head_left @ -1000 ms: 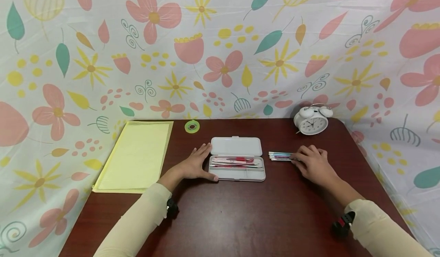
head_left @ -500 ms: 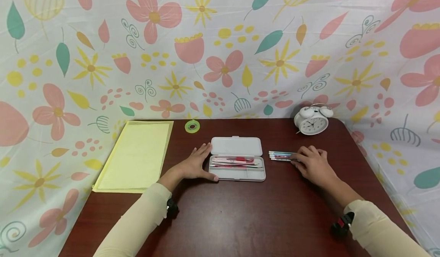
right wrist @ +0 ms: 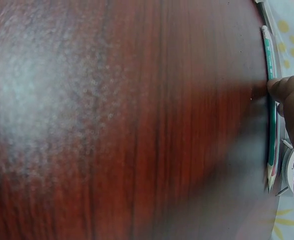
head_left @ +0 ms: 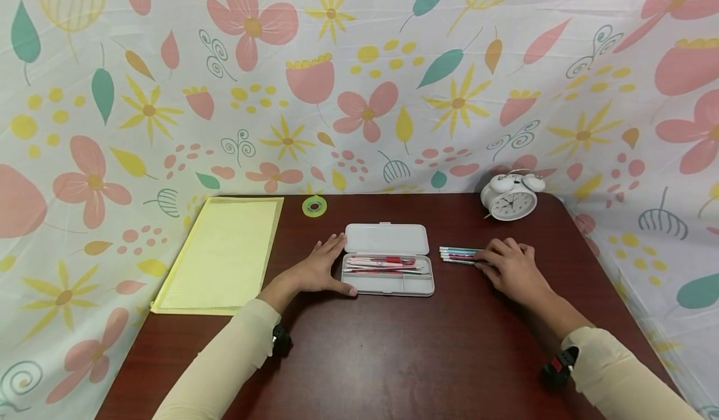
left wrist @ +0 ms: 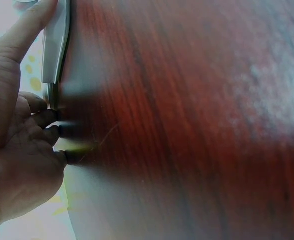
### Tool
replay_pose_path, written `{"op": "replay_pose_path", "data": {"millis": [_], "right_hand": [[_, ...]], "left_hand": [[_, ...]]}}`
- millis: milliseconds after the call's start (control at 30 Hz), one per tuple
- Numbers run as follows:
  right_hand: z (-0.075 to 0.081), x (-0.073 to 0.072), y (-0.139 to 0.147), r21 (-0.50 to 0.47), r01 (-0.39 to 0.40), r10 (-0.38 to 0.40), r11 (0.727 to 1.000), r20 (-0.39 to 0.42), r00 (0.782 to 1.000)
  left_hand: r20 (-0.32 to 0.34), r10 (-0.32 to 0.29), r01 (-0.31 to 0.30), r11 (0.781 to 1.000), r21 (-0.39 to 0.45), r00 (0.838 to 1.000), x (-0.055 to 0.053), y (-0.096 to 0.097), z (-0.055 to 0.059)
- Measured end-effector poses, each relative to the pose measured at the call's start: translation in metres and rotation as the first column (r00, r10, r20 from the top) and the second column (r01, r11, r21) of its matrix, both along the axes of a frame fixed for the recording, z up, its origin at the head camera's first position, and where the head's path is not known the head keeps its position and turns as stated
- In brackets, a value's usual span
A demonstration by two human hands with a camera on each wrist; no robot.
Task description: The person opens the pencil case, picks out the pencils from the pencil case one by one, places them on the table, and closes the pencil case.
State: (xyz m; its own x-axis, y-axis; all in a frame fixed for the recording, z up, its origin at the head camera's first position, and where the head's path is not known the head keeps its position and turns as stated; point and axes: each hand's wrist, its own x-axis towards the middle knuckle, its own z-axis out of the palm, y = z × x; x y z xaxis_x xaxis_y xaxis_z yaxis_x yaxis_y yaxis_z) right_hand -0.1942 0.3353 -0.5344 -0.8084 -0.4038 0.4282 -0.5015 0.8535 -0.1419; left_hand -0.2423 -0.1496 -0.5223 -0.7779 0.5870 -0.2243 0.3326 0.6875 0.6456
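One pencil case [head_left: 371,284], lid raised, on the desk [head_left: 404,357]; filling judged partial: pens [head_left: 387,262] lie in its rear compartment, while the pencils [head_left: 457,255] lie outside, just right of it, not yet put in. Hands, two: left hand [head_left: 320,269], fingers spread at the case's left side, thumb at its near corner; right hand [head_left: 512,269], thumb and fingers pinching the pencils near their right end. Pencils, several in one side-by-side row, exact number uncertain; pens, several, overlapping, not countable. Compartments, three: one rear, two front. Also one white alarm clock [head_left: 512,204], one green tape roll [head_left: 307,206], one yellow folder [head_left: 219,258] at left.
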Motion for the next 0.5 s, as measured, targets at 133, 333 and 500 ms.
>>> {"op": "replay_pose_path", "data": {"millis": [133,333,500], "right_hand": [[0.0002,0.0001,-0.0007,0.008,0.009,-0.009,1.0,-0.001,1.0],[0.0003,-0.0003,-0.001,0.007,0.008,-0.008,1.0,-0.008,1.0],[0.001,-0.001,-0.0019,0.004,0.006,-0.005,1.0,-0.026,1.0]], "left_hand": [[-0.011,-0.004,0.004,1.0,0.001,1.0,0.0006,0.0008,0.002],[-0.02,-0.009,0.009,1.0,0.0,1.0,0.0019,0.0006,0.0033],[-0.017,-0.005,0.005,1.0,-0.023,1.0,0.0036,0.0014,0.0067]]}}
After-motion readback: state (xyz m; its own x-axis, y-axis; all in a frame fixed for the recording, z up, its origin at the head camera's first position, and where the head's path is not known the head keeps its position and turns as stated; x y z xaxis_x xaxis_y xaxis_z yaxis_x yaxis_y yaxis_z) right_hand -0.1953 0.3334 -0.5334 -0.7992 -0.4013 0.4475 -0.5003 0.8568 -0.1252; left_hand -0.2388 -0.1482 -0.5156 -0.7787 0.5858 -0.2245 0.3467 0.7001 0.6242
